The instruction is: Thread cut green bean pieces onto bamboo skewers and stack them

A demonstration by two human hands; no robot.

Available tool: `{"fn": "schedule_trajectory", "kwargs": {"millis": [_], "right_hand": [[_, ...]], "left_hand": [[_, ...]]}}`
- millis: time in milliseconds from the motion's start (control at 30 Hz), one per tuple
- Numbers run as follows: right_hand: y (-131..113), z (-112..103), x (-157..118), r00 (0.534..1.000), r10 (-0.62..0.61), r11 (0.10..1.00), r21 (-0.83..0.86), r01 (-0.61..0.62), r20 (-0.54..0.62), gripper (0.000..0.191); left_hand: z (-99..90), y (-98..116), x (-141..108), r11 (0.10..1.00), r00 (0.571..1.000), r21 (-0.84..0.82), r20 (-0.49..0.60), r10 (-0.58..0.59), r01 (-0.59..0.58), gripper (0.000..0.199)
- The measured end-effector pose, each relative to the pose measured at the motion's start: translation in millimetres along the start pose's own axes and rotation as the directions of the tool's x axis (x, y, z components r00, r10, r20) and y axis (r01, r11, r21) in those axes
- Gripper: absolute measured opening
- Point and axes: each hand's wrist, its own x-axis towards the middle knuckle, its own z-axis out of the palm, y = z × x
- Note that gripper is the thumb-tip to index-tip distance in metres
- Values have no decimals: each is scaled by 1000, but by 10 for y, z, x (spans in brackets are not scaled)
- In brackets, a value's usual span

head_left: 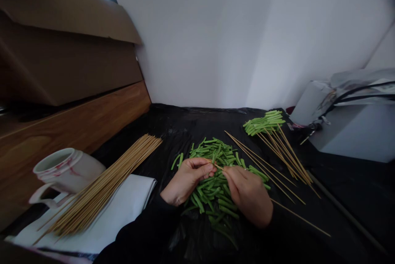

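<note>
My right hand (248,192) is closed around a thin bamboo skewer (300,217), whose long end sticks out behind the hand to the lower right. The skewer's front end reaches the fingertips of my left hand (189,177). That hand pinches a short cut piece of green bean (214,157) at the skewer's tip, partly hidden by the fingers. Beneath both hands spreads a loose pile of cut green beans (212,192). To the right lie a few bare skewers (262,167). Farther back, several skewers carry rows of bean pieces (264,122).
A thick bundle of skewers (108,185) rests on a white folded sheet (132,192) at the left, against a white mug (69,171). Black plastic (185,122) covers the surface. A cardboard box (70,58) stands left, a pale box (354,132) right, a white wall behind.
</note>
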Motion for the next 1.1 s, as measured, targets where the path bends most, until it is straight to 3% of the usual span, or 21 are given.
{"fn": "schedule_trajectory", "kwargs": {"millis": [500,667,767,867,967,1100], "right_hand": [[-33,35,14,997,20,999,-27,-18,81,31],[-14,-12,37,999,-14,997,-80,17,44,30],[51,-75,66,999,-32,988,-151,30,-10,27],[140,-112,83,999,-29,973,-230,20,-35,25],[198,-110,83,999,-28,963,-267,18,-34,25],[198,-100,80,999,-25,958,-286,13,-37,26]], "left_hand": [[16,-26,2,990,1000,142,23,-4,1,17],[-4,5,5,972,998,226,24,65,-68,19],[-59,61,22,940,985,314,-58,163,-137,21],[-125,94,52,889,954,422,-148,259,-176,19],[-163,70,82,798,948,576,-118,295,-177,15],[-160,-4,82,527,923,831,-41,382,-181,15]]}}
